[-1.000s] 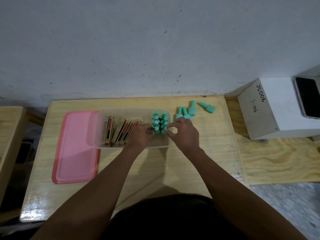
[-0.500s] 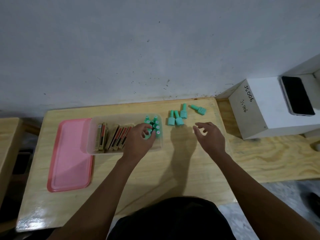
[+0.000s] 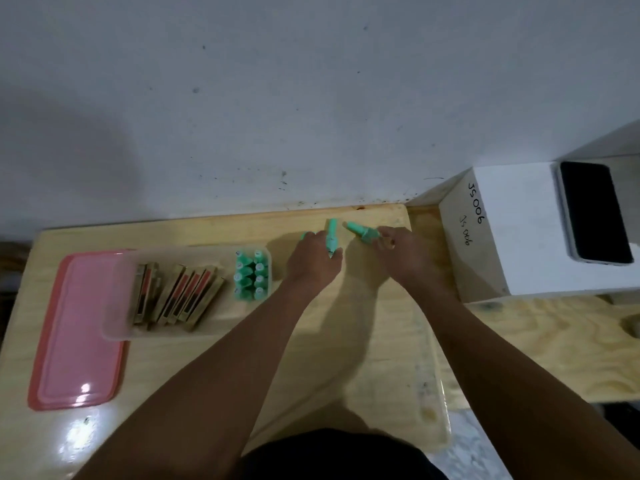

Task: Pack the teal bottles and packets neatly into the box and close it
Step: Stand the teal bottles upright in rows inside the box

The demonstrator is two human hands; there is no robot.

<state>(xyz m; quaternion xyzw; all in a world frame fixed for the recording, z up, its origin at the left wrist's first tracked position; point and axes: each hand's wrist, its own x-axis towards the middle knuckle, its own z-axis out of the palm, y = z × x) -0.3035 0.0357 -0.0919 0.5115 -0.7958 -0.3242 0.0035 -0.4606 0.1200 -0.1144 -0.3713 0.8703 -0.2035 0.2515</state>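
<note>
Bottles (image 3: 360, 232) nr table's (image 3: 346, 327) far edge

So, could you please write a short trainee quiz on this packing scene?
1. True or false: the flat pink plastic lid is on the clear plastic box.
2. What is the right hand gripping? A) tilted teal bottle B) black phone
3. What stands left of the upright teal bottles in the box?

Key: 1 false, it lies beside it; 2 A; 3 brown packets.
</note>
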